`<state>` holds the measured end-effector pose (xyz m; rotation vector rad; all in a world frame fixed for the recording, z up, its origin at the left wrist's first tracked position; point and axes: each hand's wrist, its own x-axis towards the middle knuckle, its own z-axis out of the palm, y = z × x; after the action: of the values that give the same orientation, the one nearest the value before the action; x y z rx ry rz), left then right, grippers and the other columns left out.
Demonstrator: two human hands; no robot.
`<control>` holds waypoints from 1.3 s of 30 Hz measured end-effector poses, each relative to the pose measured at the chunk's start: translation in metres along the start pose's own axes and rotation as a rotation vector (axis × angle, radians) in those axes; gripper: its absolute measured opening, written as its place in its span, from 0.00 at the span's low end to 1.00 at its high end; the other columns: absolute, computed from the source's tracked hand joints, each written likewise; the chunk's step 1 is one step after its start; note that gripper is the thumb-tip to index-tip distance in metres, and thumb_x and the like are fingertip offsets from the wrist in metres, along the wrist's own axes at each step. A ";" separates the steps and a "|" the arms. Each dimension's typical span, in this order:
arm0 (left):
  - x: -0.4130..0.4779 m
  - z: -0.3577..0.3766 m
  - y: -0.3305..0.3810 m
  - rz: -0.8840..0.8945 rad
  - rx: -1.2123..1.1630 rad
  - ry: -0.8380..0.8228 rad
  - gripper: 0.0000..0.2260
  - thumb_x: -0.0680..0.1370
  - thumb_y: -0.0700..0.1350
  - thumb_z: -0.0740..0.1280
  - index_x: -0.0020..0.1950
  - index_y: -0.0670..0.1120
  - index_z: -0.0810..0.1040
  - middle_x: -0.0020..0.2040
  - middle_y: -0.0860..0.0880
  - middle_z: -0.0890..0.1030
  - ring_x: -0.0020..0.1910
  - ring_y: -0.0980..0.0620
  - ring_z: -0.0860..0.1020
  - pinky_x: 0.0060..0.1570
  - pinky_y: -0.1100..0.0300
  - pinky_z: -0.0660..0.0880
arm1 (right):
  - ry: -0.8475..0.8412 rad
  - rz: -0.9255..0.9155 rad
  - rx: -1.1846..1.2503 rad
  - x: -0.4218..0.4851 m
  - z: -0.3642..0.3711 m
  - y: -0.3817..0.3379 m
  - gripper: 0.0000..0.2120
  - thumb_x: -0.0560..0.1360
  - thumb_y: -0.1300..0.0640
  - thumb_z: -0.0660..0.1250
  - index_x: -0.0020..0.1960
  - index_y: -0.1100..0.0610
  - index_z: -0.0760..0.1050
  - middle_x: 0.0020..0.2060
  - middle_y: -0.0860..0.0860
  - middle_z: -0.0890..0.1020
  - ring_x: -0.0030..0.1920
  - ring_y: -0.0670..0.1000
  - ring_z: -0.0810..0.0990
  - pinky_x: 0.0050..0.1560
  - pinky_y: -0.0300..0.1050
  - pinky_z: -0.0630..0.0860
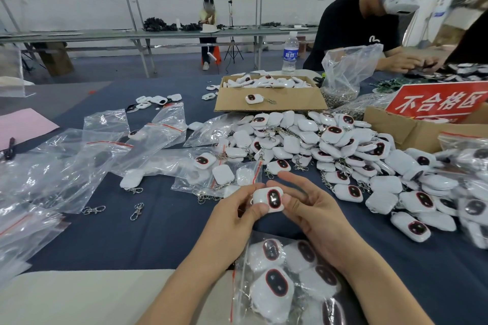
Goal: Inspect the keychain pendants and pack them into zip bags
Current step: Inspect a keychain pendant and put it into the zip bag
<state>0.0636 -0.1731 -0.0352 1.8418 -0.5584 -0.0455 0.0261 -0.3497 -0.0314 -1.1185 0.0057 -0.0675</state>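
Both the left hand (239, 208) and right hand (303, 206) pinch one pendant (269, 199) above the surface (158, 232), where a loose fingertip grip risks dropping it among the uninspected pile (330, 145).

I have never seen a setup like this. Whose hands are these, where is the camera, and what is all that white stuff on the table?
There is no machine here. The single picture comes from a camera worn on a person's head, looking down at their own bare hands. The left hand and right hand pinch one white keychain pendant, dark oval facing up. A pile of pendants lies to the right, empty zip bags to the left, and a filled zip bag between the forearms.
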 end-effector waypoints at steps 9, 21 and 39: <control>0.000 -0.001 0.002 -0.019 0.005 0.015 0.11 0.84 0.46 0.61 0.64 0.52 0.80 0.32 0.61 0.77 0.34 0.66 0.73 0.40 0.74 0.69 | 0.058 0.025 -0.019 0.000 -0.001 0.002 0.15 0.70 0.59 0.72 0.56 0.55 0.83 0.46 0.57 0.86 0.47 0.51 0.86 0.45 0.39 0.82; -0.026 -0.025 0.012 -0.070 -0.087 0.273 0.09 0.83 0.42 0.64 0.57 0.53 0.82 0.33 0.61 0.81 0.33 0.63 0.76 0.36 0.72 0.70 | -0.002 -0.014 -0.464 -0.003 0.009 0.002 0.08 0.81 0.61 0.67 0.54 0.51 0.84 0.42 0.53 0.87 0.40 0.47 0.83 0.43 0.39 0.81; -0.080 -0.039 0.019 -0.228 -0.053 -0.071 0.04 0.82 0.48 0.66 0.55 0.55 0.79 0.37 0.46 0.82 0.35 0.59 0.77 0.38 0.70 0.71 | -0.279 0.031 -0.959 -0.021 0.020 -0.007 0.10 0.80 0.52 0.68 0.56 0.37 0.82 0.48 0.38 0.86 0.51 0.39 0.83 0.57 0.40 0.78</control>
<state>-0.0027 -0.1113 -0.0241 1.8503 -0.3905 -0.2770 0.0058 -0.3334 -0.0169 -2.0773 -0.2131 0.1369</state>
